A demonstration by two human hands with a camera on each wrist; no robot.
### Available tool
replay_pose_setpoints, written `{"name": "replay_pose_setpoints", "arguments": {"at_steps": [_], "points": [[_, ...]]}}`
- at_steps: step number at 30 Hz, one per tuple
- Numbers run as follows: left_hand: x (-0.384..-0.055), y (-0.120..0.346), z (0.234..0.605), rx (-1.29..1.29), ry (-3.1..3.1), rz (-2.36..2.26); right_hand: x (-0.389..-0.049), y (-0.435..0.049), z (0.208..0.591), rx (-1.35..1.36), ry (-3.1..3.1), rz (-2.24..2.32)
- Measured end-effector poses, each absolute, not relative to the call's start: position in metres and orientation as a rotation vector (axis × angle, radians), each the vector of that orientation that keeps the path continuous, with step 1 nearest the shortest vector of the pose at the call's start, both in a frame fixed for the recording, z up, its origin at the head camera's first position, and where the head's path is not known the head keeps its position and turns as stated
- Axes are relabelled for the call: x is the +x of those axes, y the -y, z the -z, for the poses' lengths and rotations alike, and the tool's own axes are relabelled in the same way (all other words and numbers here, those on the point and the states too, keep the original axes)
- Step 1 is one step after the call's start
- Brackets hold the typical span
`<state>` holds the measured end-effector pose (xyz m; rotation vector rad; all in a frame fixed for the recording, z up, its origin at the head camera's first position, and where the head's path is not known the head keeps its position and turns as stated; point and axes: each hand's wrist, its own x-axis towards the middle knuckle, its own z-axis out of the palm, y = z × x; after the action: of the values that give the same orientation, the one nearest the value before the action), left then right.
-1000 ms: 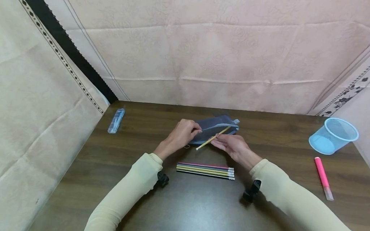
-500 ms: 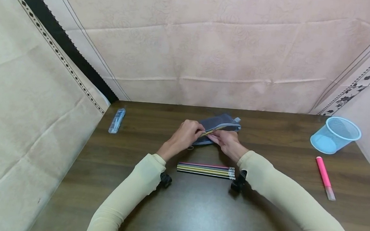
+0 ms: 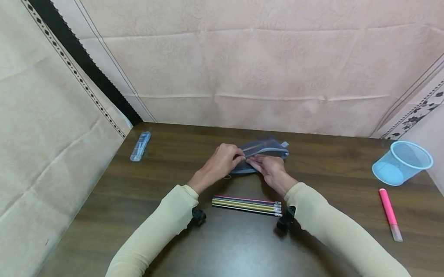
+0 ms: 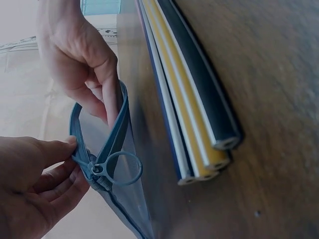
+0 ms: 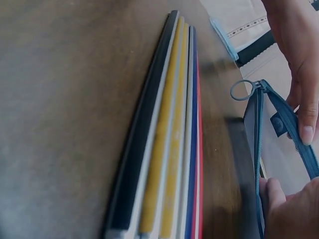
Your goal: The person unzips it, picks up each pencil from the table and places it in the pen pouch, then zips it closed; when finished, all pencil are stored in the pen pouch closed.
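A translucent blue-grey zip pouch [image 3: 262, 150] lies near the table's back edge, its zipper parted. My left hand [image 3: 222, 161] pinches the zipper-edged rim close to the ring pull [image 4: 124, 169]. The fingers of my right hand [image 3: 270, 166] reach inside the mouth, as the left wrist view shows, and the pouch wall partly hides them. A yellowish pencil shows faintly through the pouch; beside my right fingertips a thin sliver of the pencil [image 5: 263, 168] shows. I cannot tell whether those fingers still pinch it.
Several striped pencils [image 3: 246, 205] lie in a row on the table just in front of the pouch. A pink marker [image 3: 388, 210] lies at the right, near a tipped light-blue mesh cup [image 3: 400, 163]. At the far left sits a small blue translucent case [image 3: 140, 146].
My right hand has moved left and brought the yellow pencil from above the pouch's mouth to inside it. The left hand keeps its pinch on the rim, shifting only slightly.
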<state>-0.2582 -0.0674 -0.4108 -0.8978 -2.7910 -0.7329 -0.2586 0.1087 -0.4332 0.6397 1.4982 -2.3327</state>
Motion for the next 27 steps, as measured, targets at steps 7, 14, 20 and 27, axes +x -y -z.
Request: {"name": "replay_pose_setpoints", "arguments": {"at_steps": [7, 14, 20, 27], "points": [[-0.258, 0.070, 0.413, -0.882, 2.805, 0.730, -0.240, -0.114, 0.427, 0.402, -1.584, 2.207], [-0.255, 0.074, 0.415, -0.865, 2.815, 0.744, -0.214, -0.124, 0.421, -0.170, -2.161, 1.689], [-0.255, 0.074, 0.416, -0.872, 2.800, 0.780, -0.189, -0.134, 0.422, -0.871, -2.762, 0.951], [-0.255, 0.076, 0.418, -0.877, 2.788, 0.778, -0.174, -0.136, 0.434, -1.133, -2.859, 0.746]]}}
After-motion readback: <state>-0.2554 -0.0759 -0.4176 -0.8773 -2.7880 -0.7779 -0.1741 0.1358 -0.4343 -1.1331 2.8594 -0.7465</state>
